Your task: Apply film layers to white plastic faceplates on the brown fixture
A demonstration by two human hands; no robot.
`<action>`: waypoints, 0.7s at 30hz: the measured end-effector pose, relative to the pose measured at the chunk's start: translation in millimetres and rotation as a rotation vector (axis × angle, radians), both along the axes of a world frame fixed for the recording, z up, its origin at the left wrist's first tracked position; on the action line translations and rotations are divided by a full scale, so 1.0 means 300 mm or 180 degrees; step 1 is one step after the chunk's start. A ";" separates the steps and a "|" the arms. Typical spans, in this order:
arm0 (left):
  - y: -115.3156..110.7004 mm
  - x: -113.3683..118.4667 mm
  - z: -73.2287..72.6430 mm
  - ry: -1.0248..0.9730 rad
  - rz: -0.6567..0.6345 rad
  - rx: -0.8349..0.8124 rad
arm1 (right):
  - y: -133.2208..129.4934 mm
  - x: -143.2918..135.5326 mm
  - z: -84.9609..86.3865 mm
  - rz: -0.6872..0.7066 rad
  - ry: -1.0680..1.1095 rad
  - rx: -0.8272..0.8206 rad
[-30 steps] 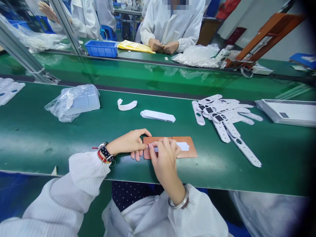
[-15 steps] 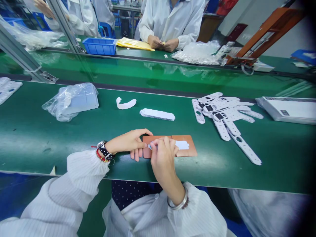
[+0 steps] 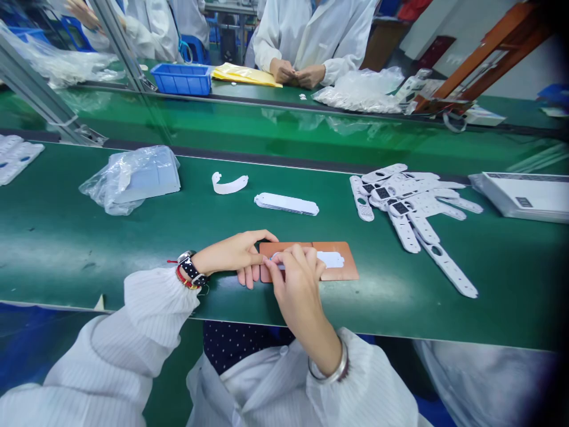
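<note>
The strip (image 3: 332,259) lies on the brown board (image 3: 350,271), which rests on the worktop (image 3: 377,308). The right hand (image 3: 300,284) hides part of the strip; its fingertips are bunched, but whether this grip pinches the strip cannot be told. The left hand (image 3: 233,254) is at the board's left end, grip likewise unclear. The frame cuts off the white parts (image 3: 18,159) at far left.

the flat orange-brown plate (image 3: 351,270), a long rectangle with rounded corners, lies just below the centre of the frame, its long side running left to right, a seam showing at its upper edge. on it a thin white strip (image 3: 331,259) lies lengthwise, its stepped right end in plain sight, its middle hidden
</note>
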State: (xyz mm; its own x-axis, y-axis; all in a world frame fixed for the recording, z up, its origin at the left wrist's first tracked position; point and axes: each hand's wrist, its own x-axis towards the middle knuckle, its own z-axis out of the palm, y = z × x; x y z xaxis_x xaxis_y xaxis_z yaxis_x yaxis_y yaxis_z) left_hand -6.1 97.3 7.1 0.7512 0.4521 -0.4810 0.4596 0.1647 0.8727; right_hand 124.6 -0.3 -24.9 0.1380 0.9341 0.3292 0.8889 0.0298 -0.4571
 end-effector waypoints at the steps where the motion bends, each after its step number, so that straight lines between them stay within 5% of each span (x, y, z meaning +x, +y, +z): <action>1: -0.001 0.001 0.002 -0.0002 -0.0014 0.0032 | 0.003 0.002 0.000 -0.0006 0.0008 -0.0020; 15: -0.003 -0.004 0.008 0.0027 -0.0062 0.0140 | 0.008 0.035 0.012 -0.0152 0.0204 -0.0040; 21: -0.009 -0.001 0.022 0.0125 -0.0027 0.0148 | 0.019 0.167 -0.001 -0.0486 0.0208 0.0173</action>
State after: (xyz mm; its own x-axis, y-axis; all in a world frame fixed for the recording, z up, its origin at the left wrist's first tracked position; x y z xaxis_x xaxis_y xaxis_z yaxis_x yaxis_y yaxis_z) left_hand -6.5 94.6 13.6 0.7360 0.4684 -0.4887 0.4948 0.1205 0.8606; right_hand 174.8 5.5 -25.3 0.2998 0.8817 0.3644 0.8534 -0.0772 -0.5154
